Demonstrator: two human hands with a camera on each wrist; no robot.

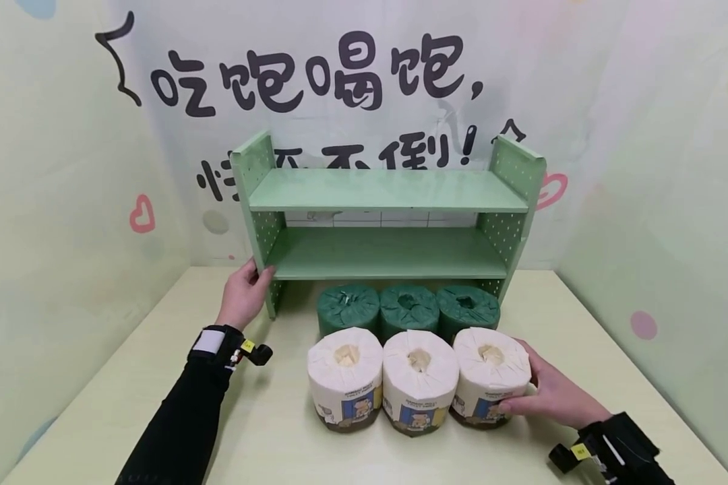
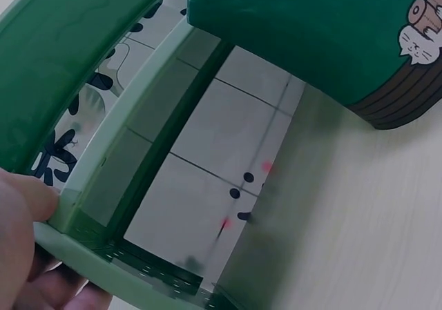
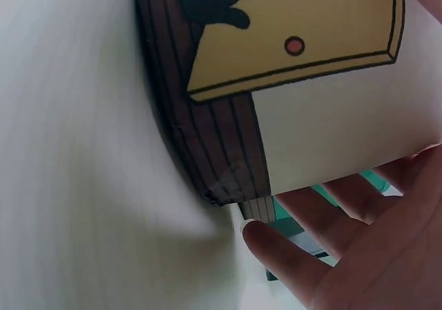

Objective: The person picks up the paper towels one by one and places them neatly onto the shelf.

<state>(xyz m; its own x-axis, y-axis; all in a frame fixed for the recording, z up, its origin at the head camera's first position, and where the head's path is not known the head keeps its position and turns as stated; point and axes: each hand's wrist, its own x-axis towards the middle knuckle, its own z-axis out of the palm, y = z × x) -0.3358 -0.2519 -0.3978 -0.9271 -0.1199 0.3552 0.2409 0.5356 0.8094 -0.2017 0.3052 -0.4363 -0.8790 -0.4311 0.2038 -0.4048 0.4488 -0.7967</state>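
"Start with the hands. What is the left one doing?"

"The left hand [image 1: 245, 295] grips the near upright of a pale green two-tier rack [image 1: 388, 250], thumb on one side of the panel and fingers around the other, level with the lower board."

"And the right?"

"The right hand [image 1: 561, 399] holds the right-hand white roll [image 1: 487, 378], thumb across the printed front, fingers spread along its far side. The roll stands upright at the end of a row of three."

"Its neighbors?"

"The middle white roll [image 1: 420, 384] is just beside it, then the left white roll [image 1: 344, 380], all paper-wrapped, with cartoon prints and brown bases."

"Behind those?"

"Three green rolls, left [image 1: 348, 310], center [image 1: 394, 313] and right [image 1: 461, 325], line up side by side at the foot of the rack. Whether they reach in under the lower board, I can't tell."

"The setting?"

"A pale wood-grain table [image 1: 267, 438]. Black sleeves [image 1: 178, 414] and a small camera [image 1: 259, 353] at each wrist mark the person at work. Beyond the rack hangs a white backdrop [image 1: 558, 74] bearing large black Chinese lettering and pink heart outlines."
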